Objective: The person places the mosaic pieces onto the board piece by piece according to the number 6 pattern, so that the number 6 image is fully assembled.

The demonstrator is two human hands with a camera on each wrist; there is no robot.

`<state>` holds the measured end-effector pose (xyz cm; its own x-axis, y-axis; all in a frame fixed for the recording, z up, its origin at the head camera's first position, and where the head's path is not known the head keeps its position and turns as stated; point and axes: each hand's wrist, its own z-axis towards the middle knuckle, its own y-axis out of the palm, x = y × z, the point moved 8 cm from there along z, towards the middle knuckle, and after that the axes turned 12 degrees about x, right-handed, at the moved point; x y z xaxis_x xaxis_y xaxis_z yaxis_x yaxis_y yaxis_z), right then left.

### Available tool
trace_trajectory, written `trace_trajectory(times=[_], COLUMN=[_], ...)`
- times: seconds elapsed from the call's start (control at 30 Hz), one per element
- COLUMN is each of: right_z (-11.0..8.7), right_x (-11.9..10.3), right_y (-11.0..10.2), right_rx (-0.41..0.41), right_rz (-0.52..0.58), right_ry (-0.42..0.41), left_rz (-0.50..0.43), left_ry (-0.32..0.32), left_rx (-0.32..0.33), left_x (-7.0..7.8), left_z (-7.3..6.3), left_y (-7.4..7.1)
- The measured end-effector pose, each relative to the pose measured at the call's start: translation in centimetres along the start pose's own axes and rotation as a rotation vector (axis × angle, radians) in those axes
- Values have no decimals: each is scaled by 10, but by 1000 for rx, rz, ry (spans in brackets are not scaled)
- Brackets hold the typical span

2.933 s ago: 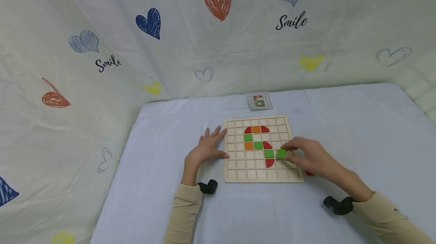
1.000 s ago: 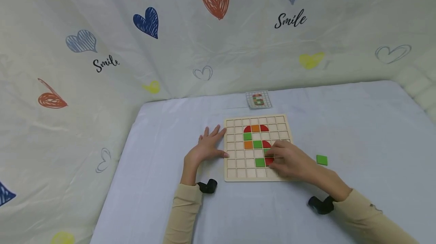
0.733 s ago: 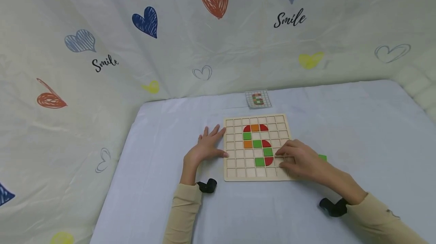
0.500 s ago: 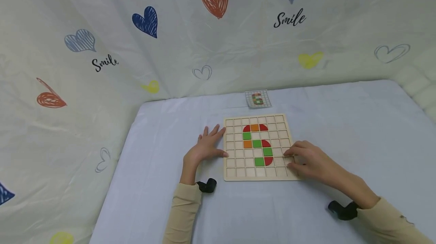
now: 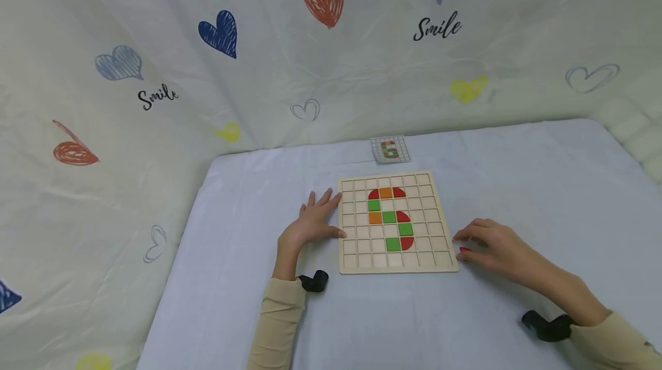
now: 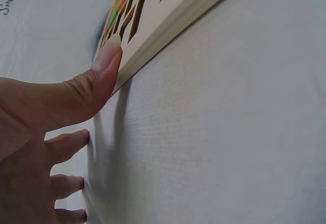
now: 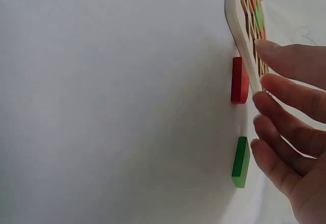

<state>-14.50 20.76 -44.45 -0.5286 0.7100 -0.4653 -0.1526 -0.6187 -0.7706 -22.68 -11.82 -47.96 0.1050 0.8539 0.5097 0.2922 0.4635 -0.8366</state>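
A square wooden grid board [image 5: 350, 247] bears red quarter-round, orange square and green square tiles set in a curving figure. My left hand [image 5: 310, 225] lies spread at the board's left edge; in the left wrist view its thumb [image 6: 107, 56] touches the rim. Beyond the right edge, my right hand [image 5: 496, 248] is over a red tile [image 5: 464, 249], part of which shows between thumb and fingers. The right wrist view has that red tile lying beside the board and a green tile [image 7: 241, 162] nearby, fingers loosely bent and apart from both. The head view hides this green tile behind the hand.
A small card [image 5: 390, 149] printed with a gridded coloured figure lies behind the board. White cloth [image 5: 289, 174] covers the table. Behind it hangs a sheet with hearts and lettering. Black wrist devices [image 5: 548, 326] sit at both cuffs.
The green tile formerly in my right hand now sits in the bottom row, left of the red quarter-round. My right hand has withdrawn rightward off the board. The left hand stays put.
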Motion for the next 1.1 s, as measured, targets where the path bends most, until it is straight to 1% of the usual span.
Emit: trace_trajectory(times=[0.1,0.33,0.5,0.57,0.7,0.83,0.9,1.1], right_z=[-3,-5,-5,-5,-4,-4,-3,2], right_x=[4,8,9,9,8,5,2,-7], right_y=[-1,3,5,6,8,8,8,0], right_rx=[-18,-100,-136,-154,-162,-141,-110,54], right_rz=[-11,-40,-73,-76,-66,-27,-2,29], right_ry=[28,107,134,148,156,138,107,-49], left_rz=[-14,-18,-13,-13,-21,-25,-25,-20], left_ry=[3,2,9,9,8,6,5,6], left_rx=[-2,-1,2,2,0,-1,-1,-3], left_x=[0,-1,-1,-1,1,2,2,2], left_z=[0,0,0,0,-1,-2,-2,-2], left_y=[0,-1,-1,-1,-2,-2,-2,-3])
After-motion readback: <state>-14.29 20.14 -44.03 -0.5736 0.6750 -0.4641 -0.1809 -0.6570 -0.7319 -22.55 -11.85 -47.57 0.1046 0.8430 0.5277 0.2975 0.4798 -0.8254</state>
